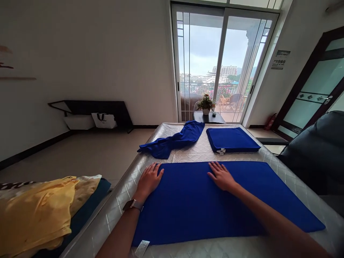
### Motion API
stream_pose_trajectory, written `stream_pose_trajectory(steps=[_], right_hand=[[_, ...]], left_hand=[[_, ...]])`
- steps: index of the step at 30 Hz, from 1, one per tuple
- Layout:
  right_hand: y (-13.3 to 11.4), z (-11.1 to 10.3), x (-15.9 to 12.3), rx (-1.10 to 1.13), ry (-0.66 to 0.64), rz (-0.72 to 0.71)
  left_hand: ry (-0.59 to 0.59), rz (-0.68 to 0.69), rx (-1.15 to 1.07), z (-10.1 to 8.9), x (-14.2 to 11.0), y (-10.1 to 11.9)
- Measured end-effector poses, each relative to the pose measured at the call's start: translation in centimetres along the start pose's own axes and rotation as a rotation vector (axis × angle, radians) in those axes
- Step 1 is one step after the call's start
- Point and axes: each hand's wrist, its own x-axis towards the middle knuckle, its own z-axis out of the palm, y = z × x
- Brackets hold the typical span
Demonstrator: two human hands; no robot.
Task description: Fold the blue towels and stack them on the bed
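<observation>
A blue towel-like cloth (193,204) lies spread flat across the mattress (161,247), with a white label (142,248) at its near left corner. My left hand (150,179) rests open on its far left corner, fingers stretched forward; a watch (133,205) is on that wrist. Flat on the cloth near the middle of its far edge is my right hand (221,176), open with fingers apart. Beyond, a neatly folded stack of blue cloth (232,139) sits at the right, a label at its near edge. A crumpled blue cloth (174,141) lies to the left of it.
Yellow fabric (40,208) is piled at the lower left beside the mattress. A black leather chair (317,154) stands to the right. Past the mattress's far end is a small table (208,117) with a potted plant (206,104), before sliding glass doors.
</observation>
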Motion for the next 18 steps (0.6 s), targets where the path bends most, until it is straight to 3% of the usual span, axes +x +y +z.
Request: stream_pose_trajectory(steps=[5, 8, 11, 18], right_hand=[[17.0, -1.7, -4.8, -0.144, 0.050, 0.269], [24.4, -1.4, -6.9, -0.153, 0.106, 0.402], [27.3, -0.7, -7.5, -0.122, 0.145, 0.476], [27.1, -0.4, -7.3, -0.106, 0.168, 0.465]], left_hand=[[0.003, 0.006, 0.009, 0.5, 0.3, -0.1], [-0.006, 0.003, 0.027, 0.4, 0.5, 0.0], [-0.008, 0.000, 0.005, 0.3, 0.8, -0.1], [-0.009, -0.018, -0.025, 0.4, 1.1, -0.2]])
